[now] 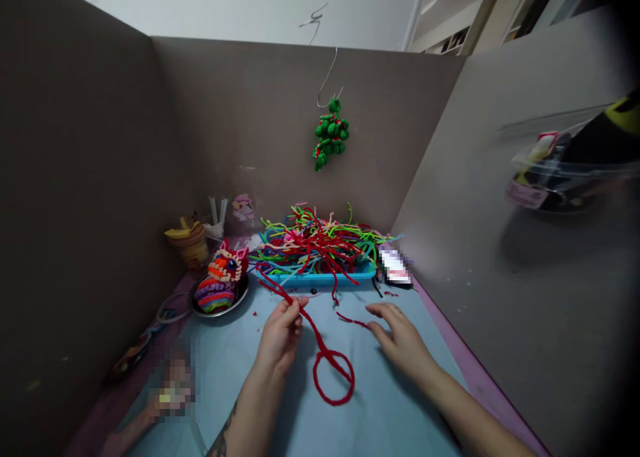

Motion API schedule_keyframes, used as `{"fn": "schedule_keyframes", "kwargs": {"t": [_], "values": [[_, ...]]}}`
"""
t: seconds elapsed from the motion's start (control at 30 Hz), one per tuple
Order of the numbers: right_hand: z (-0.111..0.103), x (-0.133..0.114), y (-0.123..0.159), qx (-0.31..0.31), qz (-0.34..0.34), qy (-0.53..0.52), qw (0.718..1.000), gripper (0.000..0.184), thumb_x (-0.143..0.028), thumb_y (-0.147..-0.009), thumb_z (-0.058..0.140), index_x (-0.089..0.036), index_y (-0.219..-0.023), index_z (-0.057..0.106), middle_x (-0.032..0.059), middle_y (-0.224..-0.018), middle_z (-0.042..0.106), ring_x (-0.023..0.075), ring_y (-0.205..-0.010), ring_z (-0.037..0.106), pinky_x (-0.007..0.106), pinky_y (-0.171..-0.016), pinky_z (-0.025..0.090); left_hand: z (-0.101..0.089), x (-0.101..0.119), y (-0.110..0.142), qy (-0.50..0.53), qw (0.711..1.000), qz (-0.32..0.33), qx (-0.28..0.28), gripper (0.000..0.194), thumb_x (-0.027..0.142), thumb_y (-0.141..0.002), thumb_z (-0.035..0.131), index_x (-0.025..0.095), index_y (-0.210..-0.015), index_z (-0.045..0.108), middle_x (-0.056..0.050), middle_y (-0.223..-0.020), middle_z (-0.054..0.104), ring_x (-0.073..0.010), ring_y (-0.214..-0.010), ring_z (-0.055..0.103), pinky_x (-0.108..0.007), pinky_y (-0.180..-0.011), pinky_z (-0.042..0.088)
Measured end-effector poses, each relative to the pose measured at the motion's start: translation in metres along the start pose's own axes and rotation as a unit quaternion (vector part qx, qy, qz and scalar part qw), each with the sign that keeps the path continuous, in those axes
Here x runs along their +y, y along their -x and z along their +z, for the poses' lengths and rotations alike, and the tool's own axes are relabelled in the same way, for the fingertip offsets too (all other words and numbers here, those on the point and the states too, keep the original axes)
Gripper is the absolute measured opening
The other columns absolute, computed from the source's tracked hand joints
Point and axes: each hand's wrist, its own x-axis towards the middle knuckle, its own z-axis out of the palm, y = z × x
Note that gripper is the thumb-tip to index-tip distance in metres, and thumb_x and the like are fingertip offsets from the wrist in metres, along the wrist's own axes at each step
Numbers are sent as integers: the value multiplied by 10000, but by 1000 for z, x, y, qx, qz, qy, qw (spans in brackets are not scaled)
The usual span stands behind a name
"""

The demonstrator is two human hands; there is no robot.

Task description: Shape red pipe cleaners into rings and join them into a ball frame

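A red pipe cleaner [314, 327] is pinched between the thumb and fingers of my left hand [284, 330]. Its lower end is bent into a round loop [315, 381], while the upper end runs up toward the tray. My right hand [400, 340] is to the right of it, thumb and fingers apart. A short red pipe cleaner piece [353, 320] reaches to the tip of my right thumb; whether it touches the thumb I cannot tell. Beyond both hands, a blue tray [320, 280] holds a heap of many-coloured pipe cleaners [320, 240].
A metal bowl [227, 308] at left holds a colourful pipe-cleaner figure [220, 283]. Behind it stands a brown pot [189, 247]. A phone [395, 267] lies right of the tray. A green pipe-cleaner tree [331, 133] hangs on wire. Grey panels [240, 110] enclose three sides.
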Motion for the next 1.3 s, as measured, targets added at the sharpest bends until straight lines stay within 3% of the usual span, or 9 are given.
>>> {"fn": "schedule_keyframes", "kwargs": {"t": [0.07,0.17,0.27,0.33,0.47,0.63,0.77,0.93,1.3], "values": [[-4,7,1,-59,-6,188,980,122,-174,-797,609,-195,-910,651,81,-972,631,262,-988,543,401,-901,411,2,-5,2,-24,1000,-7,2,206,164,-671,762,120,-810,617,-60,-841,697,-18,-454,445,-117,-380,304],[-9,18,3,-118,10,410,904,126,-150,-819,514,-186,-884,617,93,-921,621,265,-930,543,352,-807,399,4,-10,2,-42,999,-27,-1,222,182,-652,778,115,-813,640,-83,-864,711,-26,-473,458,-120,-396,310],[-10,24,3,-165,33,479,861,130,-145,-842,457,-191,-817,576,86,-855,625,240,-857,565,315,-737,377,3,-12,1,-41,998,-42,5,225,174,-634,789,115,-811,663,-85,-881,713,-33,-489,472,-132,-410,319],[-10,23,1,-181,49,483,855,143,-130,-838,431,-191,-781,547,86,-829,628,230,-815,569,304,-695,361,3,-12,1,-38,998,-46,11,227,176,-629,795,117,-815,679,-67,-863,707,-34,-495,475,-138,-418,320],[-11,0,-5,-173,67,385,904,141,-176,-831,399,-203,-711,468,52,-731,582,199,-696,525,290,-630,345,2,-14,1,-53,997,-48,26,226,185,-617,810,124,-803,698,-18,-753,666,-61,-579,559,-156,-517,401],[2,-59,-8,-200,74,80,974,205,-378,-814,473,-219,-695,424,-44,-616,421,137,-578,398,245,-556,324,8,-18,9,-68,993,-76,-52,255,205,-560,840,130,-739,674,-12,-701,640,-175,-729,674,-251,-682,486],[34,-81,-11,-173,109,-67,977,284,-463,-773,553,-214,-690,443,-72,-567,362,105,-514,323,229,-496,274,14,-23,19,-100,983,-102,-112,271,237,-565,839,128,-735,658,3,-676,617,-155,-644,660,-249,-640,483],[68,-72,-17,-114,134,-120,977,269,-424,-718,589,-207,-645,448,-70,-556,385,103,-525,339,227,-500,289,15,-30,22,-131,976,-99,-142,261,266,-597,819,129,-712,629,-12,-684,634,-127,-600,625,-231,-591,461],[83,-67,-3,-134,239,-188,943,288,-420,-635,634,-198,-630,452,-65,-546,413,88,-506,344,197,-439,256,14,-32,17,-168,971,-110,-131,267,323,-646,781,121,-780,669,-44,-674,687,-122,-602,633,-194,-551,436]]}}
